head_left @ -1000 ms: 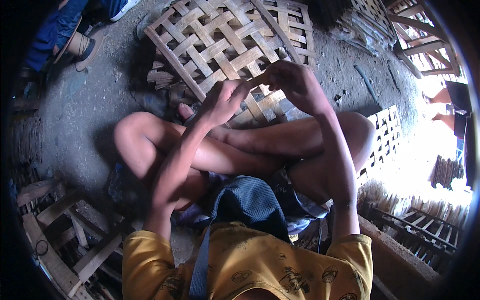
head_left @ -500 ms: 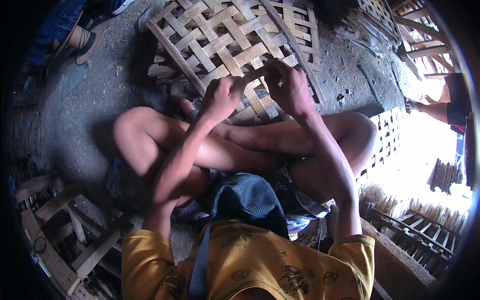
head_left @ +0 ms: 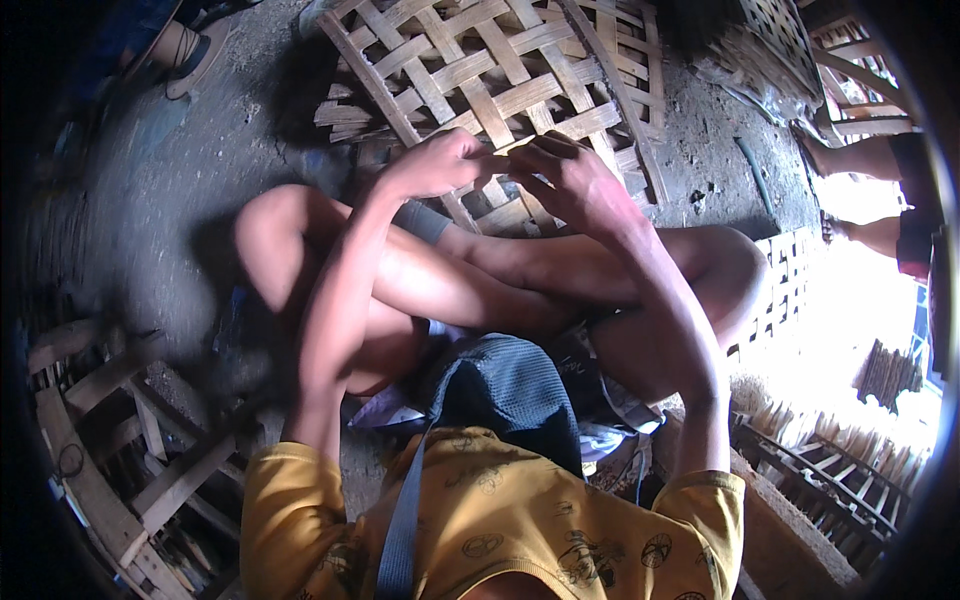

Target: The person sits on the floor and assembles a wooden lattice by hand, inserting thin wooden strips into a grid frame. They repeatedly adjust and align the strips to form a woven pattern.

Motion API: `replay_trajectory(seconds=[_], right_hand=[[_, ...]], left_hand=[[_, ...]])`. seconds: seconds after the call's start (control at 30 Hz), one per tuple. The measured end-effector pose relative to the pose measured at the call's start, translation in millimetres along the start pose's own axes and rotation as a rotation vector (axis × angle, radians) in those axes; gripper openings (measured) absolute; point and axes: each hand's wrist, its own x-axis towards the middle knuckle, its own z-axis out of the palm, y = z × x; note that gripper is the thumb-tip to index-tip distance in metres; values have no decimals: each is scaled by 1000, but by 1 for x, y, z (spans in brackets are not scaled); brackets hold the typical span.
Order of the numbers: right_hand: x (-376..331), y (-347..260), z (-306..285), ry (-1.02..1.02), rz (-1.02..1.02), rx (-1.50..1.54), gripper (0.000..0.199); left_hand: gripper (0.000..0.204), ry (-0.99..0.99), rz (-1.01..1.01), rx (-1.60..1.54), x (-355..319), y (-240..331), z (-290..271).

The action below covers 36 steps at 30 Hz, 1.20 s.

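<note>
Both hands are raised close together over the near end of a woven bamboo lattice panel, which lies beyond my crossed legs. My left hand is closed, its fingers curled on one end of a short, thin strip that looks like bamboo. My right hand has its fingers bent around the other end, so most of the strip is hidden by them. Wooden edge strips run along both sides of the panel. A blue-black mesh bag with a strap rests at my lap.
Another lattice panel lies under the first. To the left are wooden frames; a slatted rack stands at lower right. A person's legs show at right, and another person's sandalled foot at upper left. A thin rod lies on the floor.
My left hand has turned, with its wrist bending more sideways, and the two hands have come nearer each other. Another leg of the person at right has come into view.
</note>
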Motion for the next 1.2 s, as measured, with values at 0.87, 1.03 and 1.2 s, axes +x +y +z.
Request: replay_trajectory(seconds=[0.87, 1.03, 1.2], right_hand=[[-27, 29, 46, -121, 8, -150, 16], [-61, 73, 102, -23, -90, -560, 12], [-78, 57, 107, 86, -196, -352, 10]], left_hand=[[36, -95, -329, -34, 13, -4, 27], [31, -75, -149, 122, 32, -34, 47], [26, -171, -189, 271, 21, -17, 58]])
